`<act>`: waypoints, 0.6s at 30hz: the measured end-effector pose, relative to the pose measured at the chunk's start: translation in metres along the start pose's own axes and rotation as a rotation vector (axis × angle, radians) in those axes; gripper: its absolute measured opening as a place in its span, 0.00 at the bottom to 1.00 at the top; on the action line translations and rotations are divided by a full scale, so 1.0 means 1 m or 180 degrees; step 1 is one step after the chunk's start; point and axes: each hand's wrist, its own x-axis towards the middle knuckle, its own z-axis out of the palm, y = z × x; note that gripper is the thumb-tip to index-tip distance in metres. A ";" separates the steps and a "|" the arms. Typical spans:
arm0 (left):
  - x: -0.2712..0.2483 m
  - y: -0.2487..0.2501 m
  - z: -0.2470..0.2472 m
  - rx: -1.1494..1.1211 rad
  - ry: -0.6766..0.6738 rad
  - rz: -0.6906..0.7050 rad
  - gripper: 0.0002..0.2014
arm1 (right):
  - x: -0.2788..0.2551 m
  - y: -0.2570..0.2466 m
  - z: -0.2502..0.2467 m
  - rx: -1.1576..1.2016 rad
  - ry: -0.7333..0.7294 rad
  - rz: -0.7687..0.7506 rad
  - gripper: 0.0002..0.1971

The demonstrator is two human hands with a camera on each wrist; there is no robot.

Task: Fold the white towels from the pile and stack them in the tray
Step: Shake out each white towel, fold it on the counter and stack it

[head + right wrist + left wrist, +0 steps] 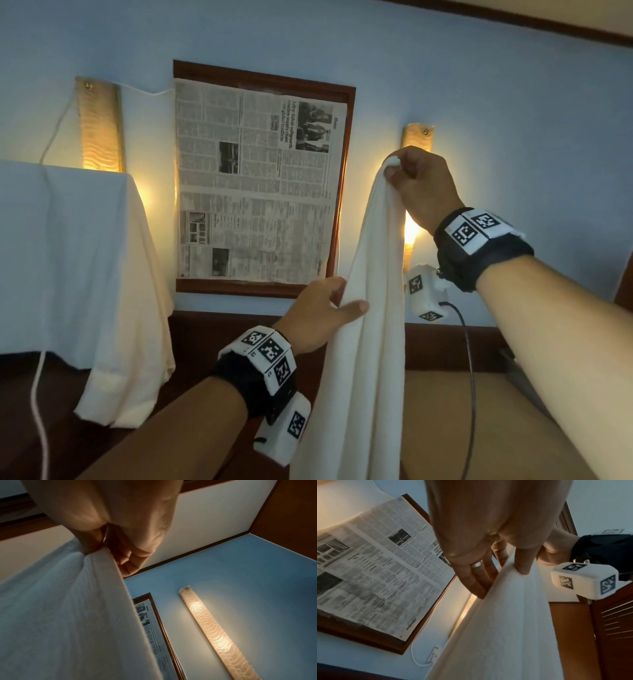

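Right hand (419, 186) raised high, fist closed on top corner of white towel (368, 342); left hand (320, 317) lower, pinching its hanging edge between thumb and straight fingers (471, 580).

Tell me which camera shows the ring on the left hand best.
The left wrist view: the ring shows plainly on a finger of the left hand holding the towel. In the head view the fingers are hidden behind the towel; the right wrist view misses that hand.
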 end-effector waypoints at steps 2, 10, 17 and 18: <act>-0.007 -0.002 0.008 0.0165 -0.0136 0.0030 0.12 | -0.001 0.003 0.002 -0.0081 0.0001 -0.0006 0.07; -0.022 -0.026 -0.016 0.0702 0.0208 -0.0269 0.12 | -0.005 0.019 -0.003 0.0140 0.0270 0.0208 0.05; -0.020 -0.024 -0.043 0.0394 0.1169 -0.0157 0.19 | -0.017 0.016 -0.004 0.0310 0.0129 0.0404 0.02; -0.015 -0.019 -0.046 0.0407 0.1251 -0.0132 0.17 | -0.021 0.010 -0.003 0.0384 -0.0232 0.0404 0.03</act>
